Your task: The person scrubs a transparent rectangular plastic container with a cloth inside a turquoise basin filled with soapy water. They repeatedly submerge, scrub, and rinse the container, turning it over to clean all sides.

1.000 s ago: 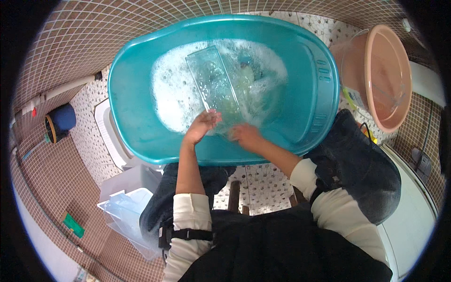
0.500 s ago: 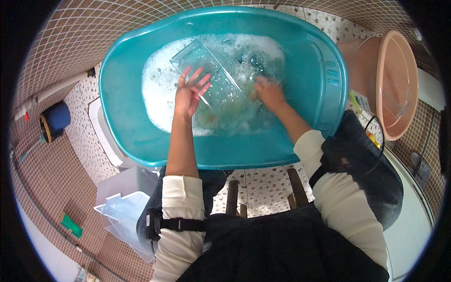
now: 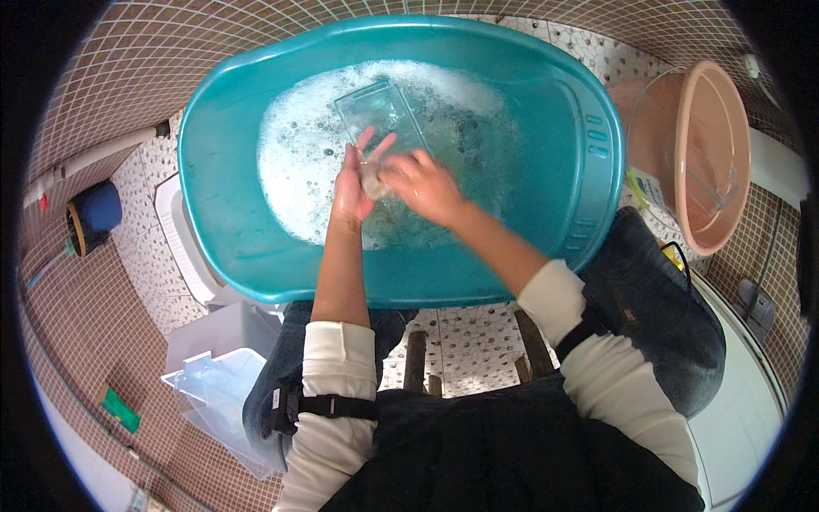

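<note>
While the tub (image 3: 213,183) takes up most of the view, its suds (image 3: 290,166) sit thickest toward the left edge, with more open water toward the right edge. In it the clear tray (image 3: 382,109) lies just beyond the hands, its long axis running from the tub's far edge back toward the near edge, slanting rightward; its near end is hidden. The left hand (image 3: 351,189), nearer the tray's left side, is palm up with fingers spread (whether it touches the tray cannot be told). The right hand (image 3: 431,189) comes across from the right, fingers bent. Between them, on the left palm, sits a pale lump (image 3: 373,183); blur hides whether the right fingertips pinch it.
</note>
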Demonstrator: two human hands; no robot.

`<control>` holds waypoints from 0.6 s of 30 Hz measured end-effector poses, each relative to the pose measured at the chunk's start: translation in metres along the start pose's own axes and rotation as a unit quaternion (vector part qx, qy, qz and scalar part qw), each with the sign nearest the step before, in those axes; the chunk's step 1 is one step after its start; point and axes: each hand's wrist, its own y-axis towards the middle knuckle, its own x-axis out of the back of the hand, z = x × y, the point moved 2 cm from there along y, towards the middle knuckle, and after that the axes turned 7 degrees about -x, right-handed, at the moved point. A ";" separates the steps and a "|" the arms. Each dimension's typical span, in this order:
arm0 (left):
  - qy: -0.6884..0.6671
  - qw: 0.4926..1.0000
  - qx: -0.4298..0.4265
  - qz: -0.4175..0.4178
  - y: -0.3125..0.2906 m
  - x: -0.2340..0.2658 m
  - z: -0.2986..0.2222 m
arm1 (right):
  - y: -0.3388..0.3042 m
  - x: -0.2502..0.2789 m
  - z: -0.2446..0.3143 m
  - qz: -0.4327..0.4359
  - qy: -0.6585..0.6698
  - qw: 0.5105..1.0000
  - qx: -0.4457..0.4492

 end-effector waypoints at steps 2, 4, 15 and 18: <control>-0.010 0.998 0.032 -0.061 0.002 0.010 0.004 | 0.030 -0.010 -0.012 -0.050 -0.060 0.997 0.023; 0.003 0.998 0.030 -0.046 0.004 0.019 0.004 | 0.069 -0.023 -0.019 -0.036 -0.101 0.994 0.021; 0.038 0.986 -0.093 -0.130 0.026 0.030 0.001 | 0.129 -0.025 -0.012 0.079 -0.166 0.983 -0.020; -0.008 0.994 -0.085 -0.072 0.039 0.030 -0.019 | 0.078 -0.025 -0.019 -0.046 -0.083 0.995 0.008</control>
